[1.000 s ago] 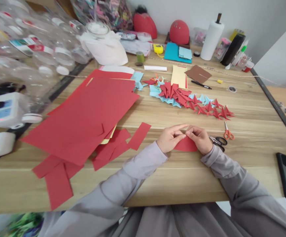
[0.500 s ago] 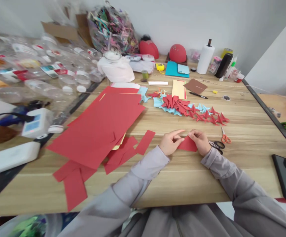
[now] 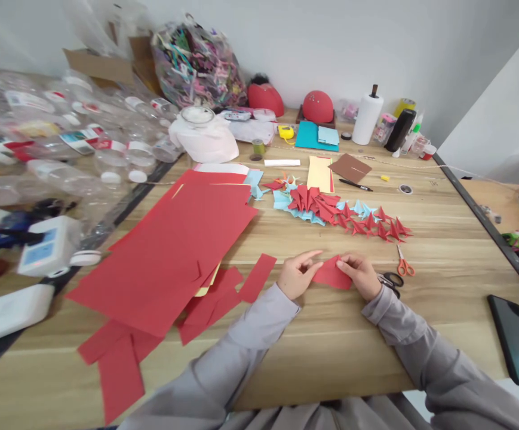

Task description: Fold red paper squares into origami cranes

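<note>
In the head view a small piece of red paper [image 3: 332, 273] is held just above the table, between my two hands. My right hand [image 3: 361, 275] pinches its upper right edge between thumb and fingers. At its left edge is my left hand [image 3: 295, 276], thumb against the paper and index finger stretched out behind it. Black-handled scissors [image 3: 392, 279] lie partly hidden beside my right hand, with orange-handled scissors [image 3: 405, 263] further right. Beyond my hands lies a row of folded red paper pieces [image 3: 317, 203], with light blue folded pieces [image 3: 304, 216] among them.
Large red sheets [image 3: 165, 251] and cut red strips [image 3: 257, 278] cover the table's left side. Many plastic bottles [image 3: 75, 179] crowd the far left. A phone [image 3: 516, 337] lies at the right edge. Yellow paper [image 3: 319, 173], brown paper [image 3: 351, 168] and a pen [image 3: 356, 185] lie further back.
The view has shifted, so everything sits slightly lower and further left. My right fingers have moved a little down along the red paper's edge, and more of it shows.
</note>
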`<state>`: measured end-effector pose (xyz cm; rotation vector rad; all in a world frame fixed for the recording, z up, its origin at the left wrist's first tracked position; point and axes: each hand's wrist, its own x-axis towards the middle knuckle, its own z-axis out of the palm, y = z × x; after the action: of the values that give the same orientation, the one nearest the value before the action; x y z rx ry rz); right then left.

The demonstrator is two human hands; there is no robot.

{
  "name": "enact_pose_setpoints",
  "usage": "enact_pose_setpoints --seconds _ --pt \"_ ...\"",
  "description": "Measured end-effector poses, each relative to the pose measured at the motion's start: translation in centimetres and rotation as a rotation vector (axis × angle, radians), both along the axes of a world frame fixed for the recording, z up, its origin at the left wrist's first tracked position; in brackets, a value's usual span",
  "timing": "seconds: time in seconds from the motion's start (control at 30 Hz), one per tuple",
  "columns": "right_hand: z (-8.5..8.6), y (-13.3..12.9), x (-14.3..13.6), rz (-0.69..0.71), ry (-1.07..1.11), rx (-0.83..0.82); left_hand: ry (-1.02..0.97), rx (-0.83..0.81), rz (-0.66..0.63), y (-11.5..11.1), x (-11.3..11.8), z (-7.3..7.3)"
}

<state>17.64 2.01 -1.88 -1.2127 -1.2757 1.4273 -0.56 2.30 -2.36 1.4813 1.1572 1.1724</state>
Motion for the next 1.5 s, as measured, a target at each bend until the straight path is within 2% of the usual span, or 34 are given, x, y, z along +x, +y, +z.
enact_pose_setpoints --seconds 0.17,0.3,0.53,0.63,0.77,0.83,0.97,1.07,1.33,1.5 --pt "0.0 0.0 -0.1 -0.052 -0.081 0.032 0.030 0.020 0.023 0.1 -0.2 0.3" --pt "0.3 -0.2 -0.1 -0.069 -0.126 0.072 0.028 0.035 -0.008 -0.2 -0.2 0.3" --pt "0.9 0.1 0.2 -0.033 -0.144 0.006 0.004 -0.047 -0.006 -0.2 -0.8 0.4" --pt "1.0 0.3 0.4 0.049 -0.143 0.021 -0.024 -0.032 0.047 0.1 -0.6 0.7" --pt "0.7 0.3 0.3 0.149 -0.174 0.100 -0.049 0.001 -0.139 0.5 0.3 1.0" --pt "0.5 0.3 0.1 0.164 -0.202 0.131 -0.044 -0.011 -0.170 0.6 0.7 0.8" --pt "0.0 0.4 -0.5 0.216 -0.300 0.206 -0.083 -0.094 -0.050 0.9 0.9 0.1" --pt "-0.2 0.5 -0.7 0.189 -0.307 0.222 -0.092 -0.100 -0.028 0.9 1.0 -0.3" --pt "-0.3 0.6 -0.5 0.192 -0.261 0.140 -0.154 -0.122 0.030 0.8 1.8 -0.2" --pt "-0.4 0.6 -0.5 0.137 -0.240 0.107 -0.197 -0.138 0.092 1.0 1.9 -0.5"
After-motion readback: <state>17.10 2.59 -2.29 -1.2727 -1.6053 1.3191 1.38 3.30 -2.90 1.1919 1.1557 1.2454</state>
